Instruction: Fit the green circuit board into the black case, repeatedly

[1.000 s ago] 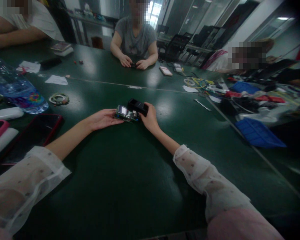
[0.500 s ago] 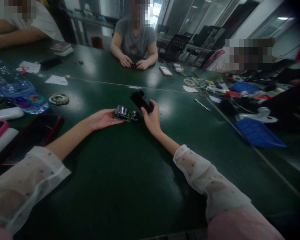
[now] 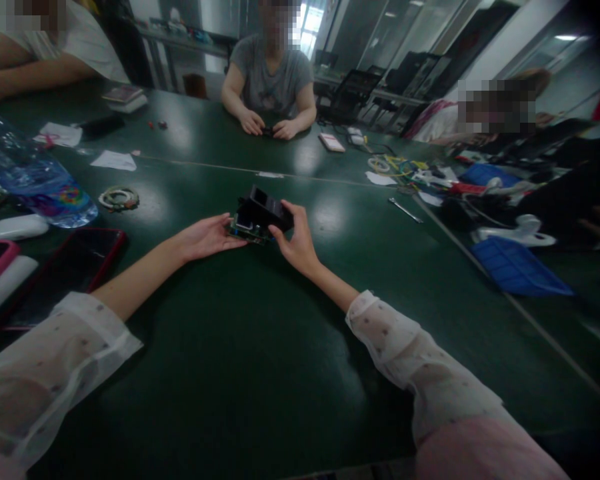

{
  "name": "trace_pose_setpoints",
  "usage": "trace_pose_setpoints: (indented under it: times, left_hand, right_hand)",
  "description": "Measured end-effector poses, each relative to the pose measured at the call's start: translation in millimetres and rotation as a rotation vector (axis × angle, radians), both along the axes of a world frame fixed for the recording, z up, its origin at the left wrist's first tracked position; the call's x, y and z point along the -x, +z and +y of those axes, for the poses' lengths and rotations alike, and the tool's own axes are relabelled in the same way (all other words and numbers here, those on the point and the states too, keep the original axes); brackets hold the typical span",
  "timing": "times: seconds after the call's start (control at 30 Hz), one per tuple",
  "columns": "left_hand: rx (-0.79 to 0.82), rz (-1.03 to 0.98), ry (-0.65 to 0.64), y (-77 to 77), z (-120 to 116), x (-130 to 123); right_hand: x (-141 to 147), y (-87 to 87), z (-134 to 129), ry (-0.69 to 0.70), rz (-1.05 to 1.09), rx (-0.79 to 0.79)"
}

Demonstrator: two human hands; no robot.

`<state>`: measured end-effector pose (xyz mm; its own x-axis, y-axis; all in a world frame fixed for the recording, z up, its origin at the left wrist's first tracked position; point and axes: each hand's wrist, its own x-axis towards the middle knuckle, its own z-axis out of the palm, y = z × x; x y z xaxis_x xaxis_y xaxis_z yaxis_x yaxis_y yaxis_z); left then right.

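My left hand point(image 3: 207, 239) grips the left end of a green circuit board point(image 3: 253, 236) that carries a small display. Fingers of my right hand point(image 3: 297, 241) are wrapped round a black plastic housing point(image 3: 267, 210) with a rectangular opening in its upper face. The housing is tilted over the board and covers most of its right part. Whether the two pieces touch cannot be made out. Both are held above the dark green table point(image 3: 220, 347).
On the left are a water bottle point(image 3: 45, 187), a phone point(image 3: 65, 277), a white case point(image 3: 20, 227) and a coiled bracelet-like ring point(image 3: 119, 198). To the right lie a wrench point(image 3: 405, 210), a blue tray point(image 3: 520, 265) and tangled cables point(image 3: 395, 165). A person point(image 3: 270, 80) sits opposite.
My right hand has brought the black housing left and turned it over the circuit board, covering its right part. My left hand with the board has stayed in place.
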<state>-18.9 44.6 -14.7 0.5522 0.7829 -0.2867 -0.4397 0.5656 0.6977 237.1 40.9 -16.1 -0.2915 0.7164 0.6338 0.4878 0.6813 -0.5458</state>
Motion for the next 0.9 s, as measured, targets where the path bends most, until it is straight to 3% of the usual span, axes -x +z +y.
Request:
trace_pose_setpoints:
  times: [0.3,0.9]
  left_hand:
    - [0.008,0.006,0.038,-1.3,0.1,-1.0]
    - [0.050,-0.027,0.114,3.3,-1.8,-2.6]
  right_hand:
    - [-0.1,-2.8,2.6,0.093,-0.023,-0.041]
    - [0.5,-2.1,0.7,0.131,-0.074,-0.033]
